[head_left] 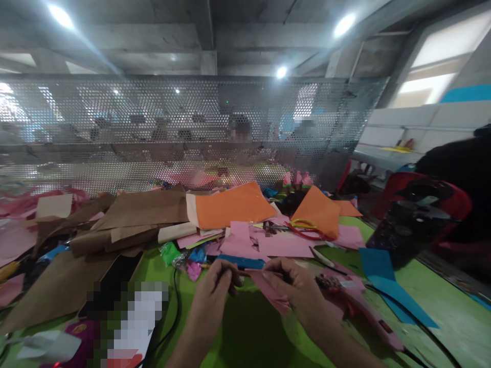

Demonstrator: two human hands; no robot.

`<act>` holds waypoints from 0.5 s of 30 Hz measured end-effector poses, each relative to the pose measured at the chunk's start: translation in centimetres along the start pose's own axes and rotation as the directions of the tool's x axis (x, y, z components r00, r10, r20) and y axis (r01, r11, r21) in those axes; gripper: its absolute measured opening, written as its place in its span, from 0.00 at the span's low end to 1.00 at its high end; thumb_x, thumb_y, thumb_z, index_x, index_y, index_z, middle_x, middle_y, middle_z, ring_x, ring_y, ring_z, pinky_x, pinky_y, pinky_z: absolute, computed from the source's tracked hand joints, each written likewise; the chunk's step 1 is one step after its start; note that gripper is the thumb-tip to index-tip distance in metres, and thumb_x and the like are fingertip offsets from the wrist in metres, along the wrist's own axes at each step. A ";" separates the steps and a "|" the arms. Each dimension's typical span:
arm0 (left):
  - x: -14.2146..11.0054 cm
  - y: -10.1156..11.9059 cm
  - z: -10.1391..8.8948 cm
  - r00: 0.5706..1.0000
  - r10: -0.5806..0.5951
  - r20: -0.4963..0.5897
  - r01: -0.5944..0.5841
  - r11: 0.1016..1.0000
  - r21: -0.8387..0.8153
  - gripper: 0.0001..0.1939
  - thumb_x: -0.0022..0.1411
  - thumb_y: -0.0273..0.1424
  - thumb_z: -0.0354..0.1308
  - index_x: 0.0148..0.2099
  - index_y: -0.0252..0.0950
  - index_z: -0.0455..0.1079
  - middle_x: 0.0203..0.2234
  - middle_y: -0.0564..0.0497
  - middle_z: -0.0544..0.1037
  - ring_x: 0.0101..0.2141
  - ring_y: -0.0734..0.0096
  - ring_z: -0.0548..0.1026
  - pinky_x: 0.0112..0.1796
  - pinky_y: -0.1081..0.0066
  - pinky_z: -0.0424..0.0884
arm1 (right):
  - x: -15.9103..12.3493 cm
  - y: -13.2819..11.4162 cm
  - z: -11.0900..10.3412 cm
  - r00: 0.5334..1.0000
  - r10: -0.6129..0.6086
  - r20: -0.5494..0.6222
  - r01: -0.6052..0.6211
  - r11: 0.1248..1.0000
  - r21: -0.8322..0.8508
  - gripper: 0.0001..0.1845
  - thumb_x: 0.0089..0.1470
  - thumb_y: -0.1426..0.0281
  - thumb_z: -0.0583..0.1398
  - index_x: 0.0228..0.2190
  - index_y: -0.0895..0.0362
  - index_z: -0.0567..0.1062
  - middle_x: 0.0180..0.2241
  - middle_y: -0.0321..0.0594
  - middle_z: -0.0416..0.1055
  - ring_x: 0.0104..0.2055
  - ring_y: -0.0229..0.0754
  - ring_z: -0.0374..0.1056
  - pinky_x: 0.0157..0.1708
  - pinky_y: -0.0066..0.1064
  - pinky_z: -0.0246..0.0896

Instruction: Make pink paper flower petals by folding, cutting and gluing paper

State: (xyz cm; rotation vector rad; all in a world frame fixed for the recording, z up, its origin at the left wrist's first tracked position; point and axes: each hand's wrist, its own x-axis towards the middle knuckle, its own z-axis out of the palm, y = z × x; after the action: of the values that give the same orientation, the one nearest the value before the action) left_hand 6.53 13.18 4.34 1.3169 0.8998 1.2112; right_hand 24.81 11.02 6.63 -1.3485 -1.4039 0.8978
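Observation:
Over the green tabletop [245,327], my left hand [218,289] pinches a thin brownish stick [242,273] between its fingers. Its far end touches a folded strip of pink paper [273,294], which my right hand [295,286] grips between thumb and fingers. Whether the paper is wrapped around the stick or only lies against it, I cannot tell. A blue bar-shaped item [241,261] lies just behind both hands. Right of my right hand rests a pink glue gun [370,314] with a black cord.
Behind lie pink sheets [286,245], orange paper [233,207], brown paper [141,207] and red-and-yellow-handled scissors [307,230]. Blue paper [399,294] and a dark container [408,230] are right. A dark phone-like slab [115,278] and white charger [49,346] lie left. A perforated screen [192,117] stands behind.

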 end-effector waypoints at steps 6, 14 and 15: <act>0.2 -0.5 0.0 0.998 -0.012 -0.065 0.013 1.000 0.008 0.11 0.59 0.38 0.56 0.34 0.35 0.71 0.24 0.52 0.74 0.27 0.70 0.72 0.26 0.73 0.67 | 0.1 -0.1 0.1 1.000 -0.026 -0.001 0.026 1.000 0.007 0.07 0.49 0.65 0.61 0.27 0.57 0.74 0.24 0.35 0.68 0.27 0.39 0.62 0.28 0.29 0.57; 0.3 -0.6 -0.2 0.995 -0.006 -0.097 0.012 0.998 0.061 0.15 0.56 0.42 0.61 0.28 0.35 0.68 0.20 0.54 0.73 0.24 0.73 0.69 0.26 0.75 0.63 | 0.3 0.3 0.1 1.000 -0.010 0.021 0.009 1.000 0.025 0.08 0.49 0.64 0.61 0.27 0.56 0.74 0.23 0.33 0.66 0.26 0.39 0.61 0.27 0.29 0.54; 0.2 -0.5 -0.2 0.995 0.007 -0.095 0.001 0.997 0.081 0.17 0.58 0.44 0.59 0.26 0.35 0.68 0.19 0.55 0.71 0.23 0.74 0.68 0.26 0.75 0.62 | 0.2 0.3 0.1 1.000 -0.006 0.027 0.005 1.000 0.027 0.07 0.49 0.65 0.61 0.27 0.56 0.74 0.23 0.33 0.67 0.27 0.39 0.61 0.27 0.29 0.54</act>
State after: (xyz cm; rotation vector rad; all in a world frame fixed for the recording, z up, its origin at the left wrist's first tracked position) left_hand 6.43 13.51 3.89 1.3339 1.0240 1.2600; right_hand 24.80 11.32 6.31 -1.3168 -1.4108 0.9312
